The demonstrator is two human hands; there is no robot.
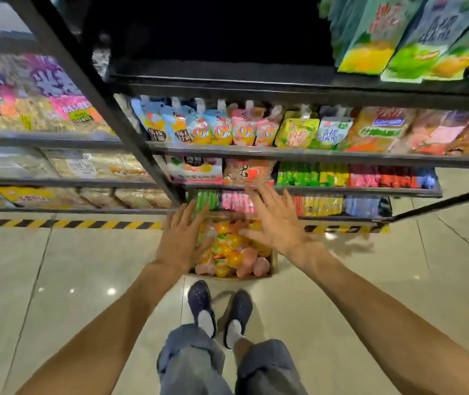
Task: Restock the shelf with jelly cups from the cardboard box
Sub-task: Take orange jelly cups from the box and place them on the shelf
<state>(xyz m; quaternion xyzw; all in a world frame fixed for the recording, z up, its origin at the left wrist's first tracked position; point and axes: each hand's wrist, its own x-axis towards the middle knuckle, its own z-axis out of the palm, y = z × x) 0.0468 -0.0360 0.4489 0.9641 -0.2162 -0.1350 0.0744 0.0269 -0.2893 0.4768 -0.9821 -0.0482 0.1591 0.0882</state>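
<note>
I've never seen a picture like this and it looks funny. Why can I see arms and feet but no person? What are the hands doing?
The camera sits on the person's head and looks down, so you see only their own arms, legs and shoes. They stand on a shiny tiled floor before shop shelves full of snack packets. At their feet is a cardboard box of colourful jelly cups. The left hand and right hand are spread open above the box. Neither holds anything yet.

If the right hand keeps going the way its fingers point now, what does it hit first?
Probably the shelf stock: the right hand, open above the cardboard box, points up-left at the pink packets on the lowest shelf. Depth is unclear from this one view.
</note>
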